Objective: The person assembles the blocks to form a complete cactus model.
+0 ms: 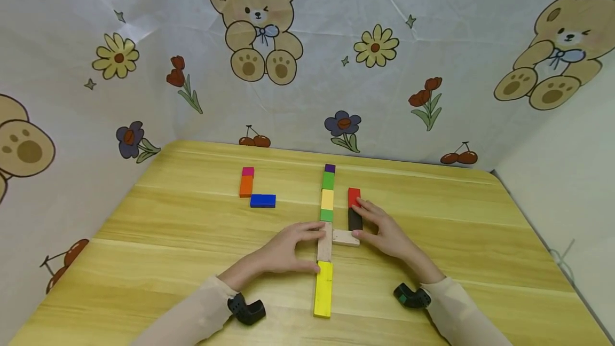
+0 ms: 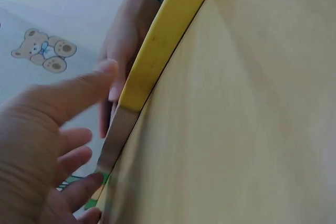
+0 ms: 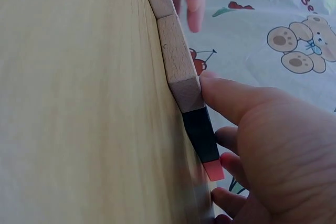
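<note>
A column of blocks runs away from me: a long yellow block [image 1: 323, 295], a plain wooden block [image 1: 324, 250], a small green block [image 1: 326, 215], a pale yellow block [image 1: 327, 199], another green block [image 1: 328, 180] and a purple block [image 1: 330, 168]. My left hand [image 1: 285, 250] lies along its left side, fingers at the plain block and thumb by the yellow one. A second plain block [image 1: 343, 237] juts out rightward. Beyond its right end stand a black block [image 1: 354, 221] and a red block [image 1: 354, 196]. My right hand [image 1: 384, 231] touches these, thumb on the plain block's end.
Left of the column, a pink block [image 1: 247, 171] and an orange block [image 1: 246, 187] line up, with a blue block [image 1: 262, 201] crosswise near the orange one's lower end. A patterned cloth [image 1: 317, 95] hangs behind the wooden table [image 1: 168, 218].
</note>
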`<state>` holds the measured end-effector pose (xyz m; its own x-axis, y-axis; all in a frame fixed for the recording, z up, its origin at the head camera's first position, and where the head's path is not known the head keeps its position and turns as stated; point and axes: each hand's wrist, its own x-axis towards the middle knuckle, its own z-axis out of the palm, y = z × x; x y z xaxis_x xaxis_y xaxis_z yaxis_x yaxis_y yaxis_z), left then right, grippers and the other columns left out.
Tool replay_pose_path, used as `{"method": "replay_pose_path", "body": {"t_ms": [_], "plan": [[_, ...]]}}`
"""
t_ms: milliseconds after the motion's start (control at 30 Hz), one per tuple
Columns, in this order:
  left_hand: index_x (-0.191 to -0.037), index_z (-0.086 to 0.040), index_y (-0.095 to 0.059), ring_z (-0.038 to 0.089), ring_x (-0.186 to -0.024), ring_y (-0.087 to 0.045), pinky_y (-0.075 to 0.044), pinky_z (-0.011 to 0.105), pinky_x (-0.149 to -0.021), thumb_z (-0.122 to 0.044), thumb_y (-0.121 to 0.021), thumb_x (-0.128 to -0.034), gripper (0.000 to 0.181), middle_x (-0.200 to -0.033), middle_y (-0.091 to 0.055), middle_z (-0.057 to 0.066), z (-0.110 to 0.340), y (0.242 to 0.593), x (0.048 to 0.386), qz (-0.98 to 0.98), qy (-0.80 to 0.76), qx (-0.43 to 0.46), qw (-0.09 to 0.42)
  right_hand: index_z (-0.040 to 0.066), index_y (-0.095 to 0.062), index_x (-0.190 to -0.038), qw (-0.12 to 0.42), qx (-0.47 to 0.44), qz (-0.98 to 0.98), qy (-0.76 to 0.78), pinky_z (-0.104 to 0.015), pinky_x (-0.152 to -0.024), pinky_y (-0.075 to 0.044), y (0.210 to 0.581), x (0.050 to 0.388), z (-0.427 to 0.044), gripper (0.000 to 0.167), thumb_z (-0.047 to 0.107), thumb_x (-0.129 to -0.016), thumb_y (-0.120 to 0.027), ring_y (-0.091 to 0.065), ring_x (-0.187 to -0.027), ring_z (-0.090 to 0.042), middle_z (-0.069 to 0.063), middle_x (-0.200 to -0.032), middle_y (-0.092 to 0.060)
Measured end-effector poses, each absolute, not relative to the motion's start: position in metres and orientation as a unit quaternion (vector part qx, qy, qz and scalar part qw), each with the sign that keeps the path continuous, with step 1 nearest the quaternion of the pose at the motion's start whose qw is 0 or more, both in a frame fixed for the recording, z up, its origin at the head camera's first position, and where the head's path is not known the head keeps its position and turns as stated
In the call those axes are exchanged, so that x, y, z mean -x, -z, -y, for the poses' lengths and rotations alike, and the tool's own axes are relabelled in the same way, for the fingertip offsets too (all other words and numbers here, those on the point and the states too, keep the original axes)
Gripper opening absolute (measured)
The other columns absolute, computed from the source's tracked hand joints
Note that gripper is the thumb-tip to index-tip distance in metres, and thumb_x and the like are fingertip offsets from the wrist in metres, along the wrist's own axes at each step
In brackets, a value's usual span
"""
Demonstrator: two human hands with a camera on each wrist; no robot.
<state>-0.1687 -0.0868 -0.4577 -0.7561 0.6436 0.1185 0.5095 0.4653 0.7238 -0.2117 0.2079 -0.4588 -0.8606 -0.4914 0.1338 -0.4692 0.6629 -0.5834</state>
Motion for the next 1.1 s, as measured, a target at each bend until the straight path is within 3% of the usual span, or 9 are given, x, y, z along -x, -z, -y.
{"method": "replay_pose_path", "body": {"t_ms": [167, 300, 433, 533, 733, 1100], "plan": [[-0.138, -0.008, -0.057, 0.029, -0.137, -0.045, -0.038, 0.054, -0.111, -0.028, -0.080, -0.0810, 0.065, -0.147, -0.050, 0.005, 0.104, 0.446, 0.180, -0.847, -0.447, -0.287, 0.003, 0.007, -0.045, -0.147, 0.018, 0.265, -0.912, 0.313, -0.065, -0.112, -0.026, 0.458, 0.211, -0.207, 0.067, 0.033, -0.090, -0.071, -0.023, -0.146, -0.043, -0.014, -0.159, -0.031], [-0.129, -0.002, -0.062, 0.032, -0.117, -0.059, -0.048, 0.053, -0.098, -0.018, -0.081, -0.0798, 0.056, -0.133, -0.061, 0.011, 0.127, 0.441, 0.195, -0.838, -0.486, -0.228, -0.099, 0.007, -0.045, -0.147, 0.019, 0.264, -0.912, 0.313, -0.065, -0.112, -0.026, 0.456, 0.210, -0.207, 0.068, 0.032, -0.089, -0.071, -0.022, -0.147, -0.043, -0.015, -0.159, -0.031], [-0.123, 0.001, -0.065, 0.032, -0.097, -0.063, -0.054, 0.046, -0.084, -0.012, -0.081, -0.0795, 0.048, -0.118, -0.064, 0.018, 0.153, 0.446, 0.206, -0.832, -0.503, -0.160, -0.168, 0.007, -0.045, -0.147, 0.019, 0.264, -0.912, 0.314, -0.065, -0.112, -0.026, 0.456, 0.210, -0.207, 0.068, 0.033, -0.089, -0.071, -0.022, -0.146, -0.043, -0.015, -0.158, -0.031], [-0.118, 0.004, -0.067, 0.032, -0.089, -0.062, -0.055, 0.034, -0.076, -0.009, -0.081, -0.0780, 0.045, -0.111, -0.064, 0.021, 0.169, 0.450, 0.210, -0.831, -0.508, -0.106, -0.199, 0.007, -0.045, -0.147, 0.021, 0.263, -0.911, 0.316, -0.066, -0.112, -0.026, 0.456, 0.210, -0.206, 0.068, 0.033, -0.090, -0.071, -0.022, -0.147, -0.043, -0.015, -0.159, -0.031], [-0.111, 0.004, -0.069, 0.025, -0.082, -0.063, -0.049, 0.013, -0.067, -0.012, -0.082, -0.0778, 0.039, -0.100, -0.065, 0.018, 0.184, 0.458, 0.210, -0.834, -0.520, -0.022, -0.182, 0.007, -0.045, -0.147, 0.022, 0.258, -0.911, 0.322, -0.066, -0.112, -0.026, 0.456, 0.210, -0.207, 0.068, 0.032, -0.089, -0.071, -0.022, -0.147, -0.043, -0.015, -0.159, -0.031], [-0.113, 0.003, -0.069, 0.030, -0.095, -0.067, -0.048, 0.010, -0.070, -0.013, -0.084, -0.0768, 0.043, -0.106, -0.069, 0.019, 0.187, 0.466, 0.213, -0.846, -0.516, 0.010, -0.133, 0.007, -0.045, -0.147, 0.019, 0.265, -0.909, 0.321, -0.066, -0.112, -0.025, 0.458, 0.211, -0.208, 0.068, 0.032, -0.090, -0.071, -0.022, -0.147, -0.043, -0.014, -0.159, -0.031]]}}
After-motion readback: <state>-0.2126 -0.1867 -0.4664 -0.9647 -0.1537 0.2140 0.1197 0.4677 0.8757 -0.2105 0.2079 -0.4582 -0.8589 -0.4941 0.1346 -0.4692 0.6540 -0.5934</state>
